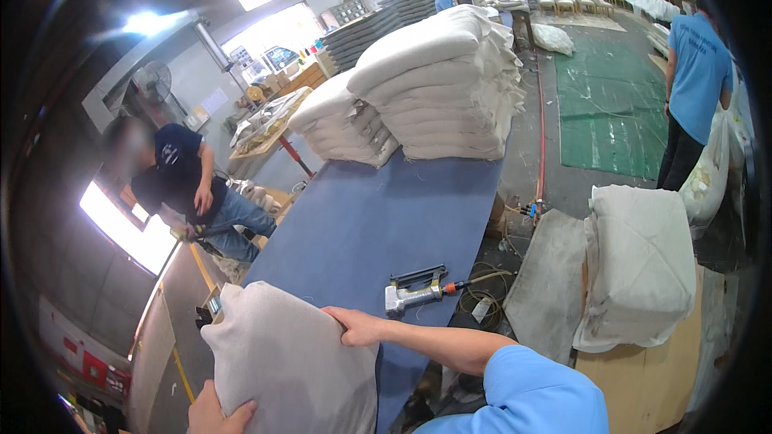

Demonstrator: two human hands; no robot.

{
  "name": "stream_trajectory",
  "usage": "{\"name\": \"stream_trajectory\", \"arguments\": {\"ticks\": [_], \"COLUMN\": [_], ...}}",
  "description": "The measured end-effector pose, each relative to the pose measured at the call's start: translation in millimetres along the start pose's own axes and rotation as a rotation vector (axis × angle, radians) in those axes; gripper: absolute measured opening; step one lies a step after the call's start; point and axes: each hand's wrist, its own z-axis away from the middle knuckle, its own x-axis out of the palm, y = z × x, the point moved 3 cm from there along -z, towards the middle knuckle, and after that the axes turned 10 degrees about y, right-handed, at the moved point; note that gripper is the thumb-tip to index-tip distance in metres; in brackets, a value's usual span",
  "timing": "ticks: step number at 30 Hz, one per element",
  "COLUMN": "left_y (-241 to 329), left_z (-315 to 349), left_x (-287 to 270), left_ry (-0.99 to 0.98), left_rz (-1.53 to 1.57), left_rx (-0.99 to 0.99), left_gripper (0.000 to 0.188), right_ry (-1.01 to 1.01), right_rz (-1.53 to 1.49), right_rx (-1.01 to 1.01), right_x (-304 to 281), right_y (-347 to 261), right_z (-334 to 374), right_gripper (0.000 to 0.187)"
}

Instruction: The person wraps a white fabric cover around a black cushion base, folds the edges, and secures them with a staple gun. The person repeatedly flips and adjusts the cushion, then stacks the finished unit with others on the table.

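A seat cushion (293, 354) covered in light grey-beige fabric stands tilted at the near end of the blue-covered table (354, 233). My left hand (217, 414) grips its lower left edge, thumb on the fabric. At the upper right edge my right hand (355, 327) has hold of it, the fingers partly hidden behind the cushion. A silver and black staple gun (414, 291) lies on the table beyond my right forearm, an air hose (486, 276) joined to its end.
Two piles of covered cushions (438, 88) fill the table's far end. Right of the table, more covered pieces (639, 265) are stacked on a wooden board (643, 386). A co-worker (193, 177) stands at left holding a tool; another person (698, 84) is at far right.
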Motion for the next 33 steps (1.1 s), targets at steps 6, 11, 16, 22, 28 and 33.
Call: {"name": "stream_trajectory", "arguments": {"ticks": [6,11,16,22,28,33], "left_y": [-27.2,-34.6,-13.6,10.3,22.8,20.5], "left_z": [-9.3,-6.5,-14.7,-20.5,-16.4,-14.9], "left_x": [9.8,26.5,14.2,7.6,14.8,18.1], "left_ry": [-0.077,0.063,0.128,0.075,0.473,0.318], "left_rz": [0.306,0.776,0.567,0.392,0.143,0.307], "left_rx": [0.026,0.1,0.0,0.157,0.43,0.303], "left_gripper": [0.065,0.061,0.07,0.068,0.057,0.043], "right_ry": [0.044,0.041,0.065,0.066,0.114,0.121], "right_rz": [0.142,0.13,0.094,0.109,-0.02,0.018], "right_rx": [-0.026,0.019,0.068,0.14,0.187,0.215], "right_x": [-4.2,-5.9,-5.6,-8.7,-11.2,-5.9], "right_y": [-13.3,-21.9,-22.1,-18.7,-1.7,0.0], "right_z": [4.8,16.4,25.5,26.9,28.3,28.5], "right_gripper": [0.085,0.084,0.081,0.073,0.067,0.068]}}
